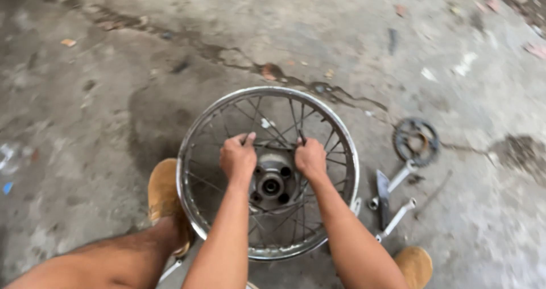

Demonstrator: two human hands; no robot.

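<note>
Wheel (pixel 268 172), bare steel rim, thin spokes, dark hub; left hand (pixel 238 157) and right hand (pixel 310 158) each grip spokes, closed.

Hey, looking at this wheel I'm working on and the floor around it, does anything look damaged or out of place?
The spoked wheel shows no clear damage, though motion blur hides fine detail. Both hands, left hand and right hand, grip spokes near the hub. What stands out is the concrete floor: a long crack runs across it, with dark stains. A sprocket and tools lie loose at the right.

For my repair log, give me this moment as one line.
left hand: grips spokes | right hand: grips spokes | wheel: flat on floor | sprocket, wrenches: right
</note>
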